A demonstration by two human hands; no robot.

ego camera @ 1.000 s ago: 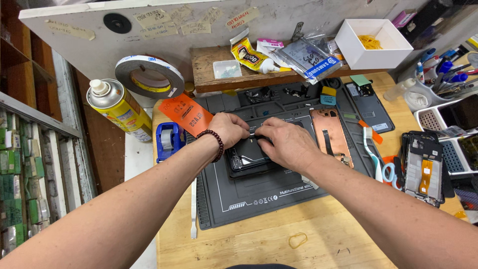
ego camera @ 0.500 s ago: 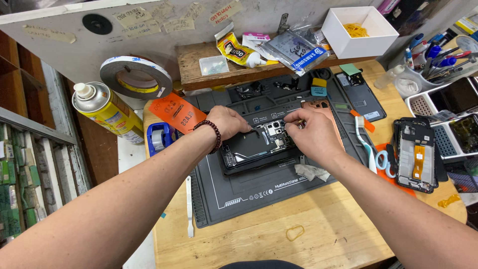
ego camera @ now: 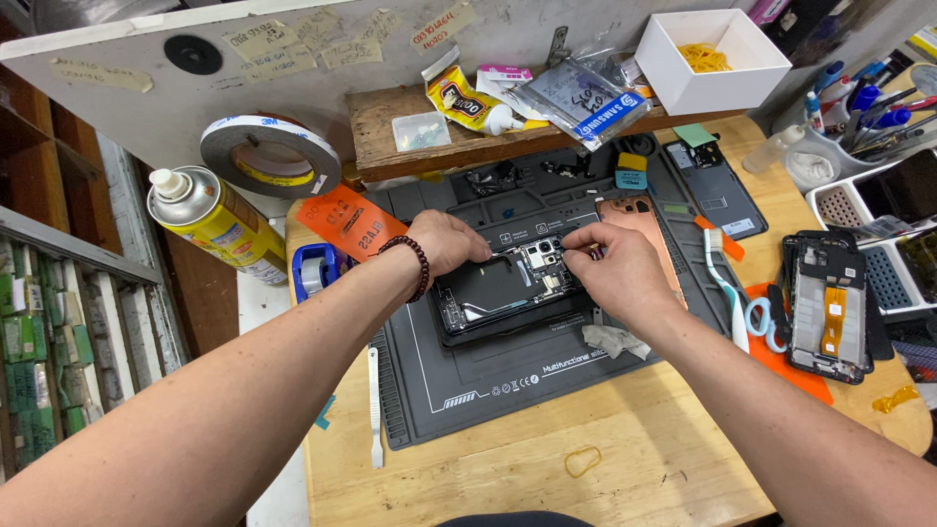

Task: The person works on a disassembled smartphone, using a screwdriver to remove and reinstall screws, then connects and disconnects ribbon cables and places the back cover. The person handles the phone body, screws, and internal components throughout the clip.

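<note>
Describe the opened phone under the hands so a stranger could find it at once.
On the dark grey rubber work mat in the middle of the wooden bench, look between the left hand and right hand. The black backless phone lies there, unlike the second opened phone off the mat.

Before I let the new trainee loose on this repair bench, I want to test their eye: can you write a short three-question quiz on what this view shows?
1. True or false: the left hand rests on the opened phone on the grey work mat.
2. What lies beside the second opened phone at the right? A) toothbrush B) hammer C) soldering iron
3. Fill in: the right hand pinches at the phone's ____ end, near the camera modules.

Key
1. True.
2. A, the toothbrush.
3. Upper; what its fingertips hold is too small to tell.
</note>
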